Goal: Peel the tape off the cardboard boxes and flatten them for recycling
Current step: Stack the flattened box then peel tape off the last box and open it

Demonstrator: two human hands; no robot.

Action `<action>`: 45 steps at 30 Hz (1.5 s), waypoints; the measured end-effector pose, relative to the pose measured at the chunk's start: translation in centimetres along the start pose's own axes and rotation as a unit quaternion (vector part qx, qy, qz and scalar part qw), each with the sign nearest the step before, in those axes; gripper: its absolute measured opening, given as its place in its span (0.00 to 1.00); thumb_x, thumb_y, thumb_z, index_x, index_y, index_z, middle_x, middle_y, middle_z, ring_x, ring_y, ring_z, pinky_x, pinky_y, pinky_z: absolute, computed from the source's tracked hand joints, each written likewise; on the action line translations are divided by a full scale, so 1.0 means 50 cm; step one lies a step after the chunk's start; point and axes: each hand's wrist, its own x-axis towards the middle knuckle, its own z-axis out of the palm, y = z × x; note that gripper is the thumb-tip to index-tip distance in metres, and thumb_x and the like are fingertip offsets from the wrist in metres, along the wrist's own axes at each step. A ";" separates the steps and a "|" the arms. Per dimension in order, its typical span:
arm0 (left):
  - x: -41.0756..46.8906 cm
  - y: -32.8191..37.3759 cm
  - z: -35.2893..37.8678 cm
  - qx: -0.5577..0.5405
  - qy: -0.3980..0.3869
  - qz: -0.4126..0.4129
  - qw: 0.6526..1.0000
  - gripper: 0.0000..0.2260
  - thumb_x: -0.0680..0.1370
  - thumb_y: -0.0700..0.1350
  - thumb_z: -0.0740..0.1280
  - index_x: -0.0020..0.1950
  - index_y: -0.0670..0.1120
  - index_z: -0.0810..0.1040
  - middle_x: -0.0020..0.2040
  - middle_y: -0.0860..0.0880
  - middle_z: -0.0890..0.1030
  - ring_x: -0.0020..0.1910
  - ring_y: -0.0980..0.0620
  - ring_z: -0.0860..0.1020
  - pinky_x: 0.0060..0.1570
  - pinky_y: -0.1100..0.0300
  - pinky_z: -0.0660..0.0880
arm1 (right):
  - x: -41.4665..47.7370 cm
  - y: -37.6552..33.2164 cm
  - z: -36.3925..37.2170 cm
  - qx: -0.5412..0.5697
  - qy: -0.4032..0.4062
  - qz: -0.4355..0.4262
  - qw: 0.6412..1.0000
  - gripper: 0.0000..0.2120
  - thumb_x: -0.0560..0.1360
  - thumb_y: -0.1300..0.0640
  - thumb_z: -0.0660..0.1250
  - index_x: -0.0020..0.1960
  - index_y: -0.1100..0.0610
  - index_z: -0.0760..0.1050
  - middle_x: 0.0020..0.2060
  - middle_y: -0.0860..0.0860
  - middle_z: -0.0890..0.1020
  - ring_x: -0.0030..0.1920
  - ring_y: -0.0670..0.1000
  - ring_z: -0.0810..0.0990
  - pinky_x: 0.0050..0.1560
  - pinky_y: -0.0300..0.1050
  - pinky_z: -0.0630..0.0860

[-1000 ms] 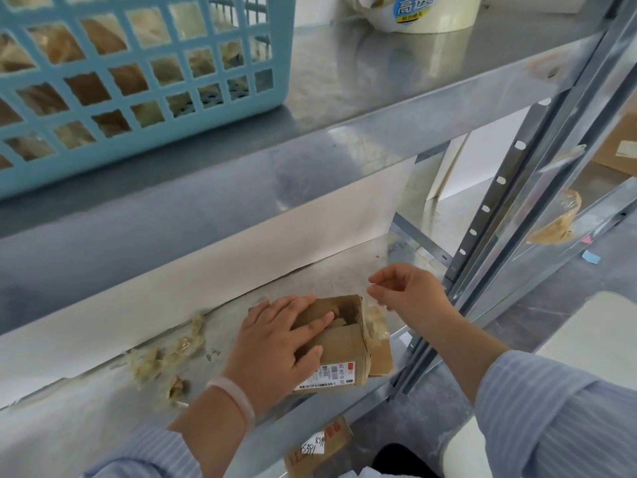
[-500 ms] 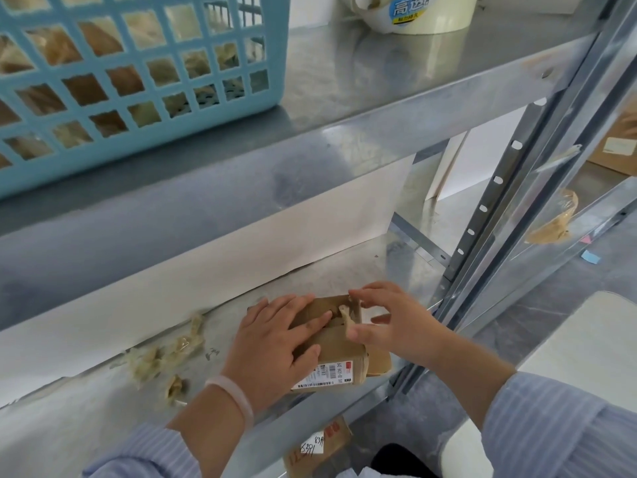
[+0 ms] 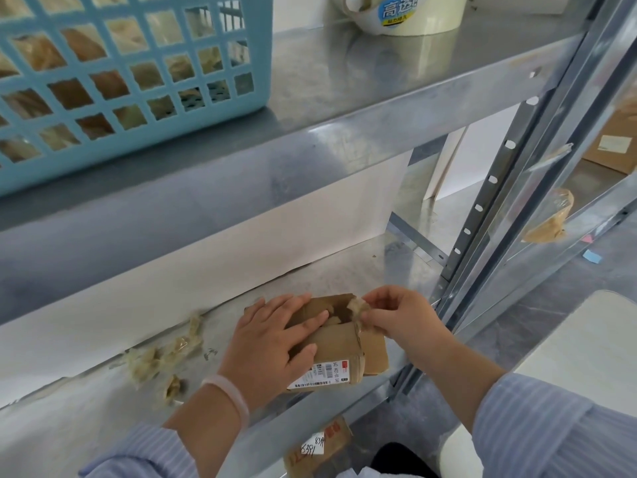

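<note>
A small brown cardboard box [image 3: 339,343] with a white barcode label lies on the lower metal shelf [image 3: 372,270], its top partly torn open. My left hand [image 3: 272,343] lies flat on the box's left side, fingers spread, pressing it down. My right hand [image 3: 396,317] pinches a crumpled strip of clear tape [image 3: 356,307] at the box's upper right corner. Part of the box is hidden under my left palm.
Crumpled tape scraps [image 3: 162,357] lie on the shelf left of the box. A blue plastic basket [image 3: 131,70] and a tape roll [image 3: 406,12] sit on the upper shelf. A perforated upright [image 3: 482,201] stands to the right. Another cardboard piece [image 3: 320,446] lies below.
My right hand came down from above the box to its top right corner and took hold of the tape there. My left hand stayed pressed on the box.
</note>
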 end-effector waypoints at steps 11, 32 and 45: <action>0.000 0.001 -0.002 -0.001 0.000 0.002 1.000 0.23 0.78 0.61 0.48 0.72 0.65 0.64 0.75 0.57 0.64 0.73 0.51 0.62 0.72 0.44 0.57 | 0.004 0.065 -0.025 -0.122 0.132 -0.009 0.984 0.08 0.70 0.53 0.77 0.47 0.47 0.79 0.35 0.45 0.84 0.34 0.40 0.82 0.31 0.32 0.74; -0.001 0.001 -0.002 -0.036 0.016 -0.005 0.999 0.27 0.76 0.63 0.52 0.76 0.61 0.60 0.75 0.58 0.64 0.74 0.54 0.61 0.75 0.46 0.54 | 0.067 -0.001 -0.024 -0.116 0.158 -0.052 0.979 0.04 0.74 0.55 0.72 0.47 0.49 0.77 0.39 0.47 0.84 0.37 0.46 0.84 0.44 0.43 0.81; -0.062 -0.036 0.010 -0.253 0.241 -0.310 0.884 0.07 0.75 0.52 0.67 0.52 0.58 0.72 0.49 0.59 0.71 0.47 0.57 0.73 0.47 0.63 0.70 | 0.007 0.010 0.033 -0.231 0.039 -0.095 0.967 0.04 0.76 0.49 0.68 0.44 0.45 0.74 0.37 0.46 0.83 0.38 0.44 0.82 0.43 0.44 0.81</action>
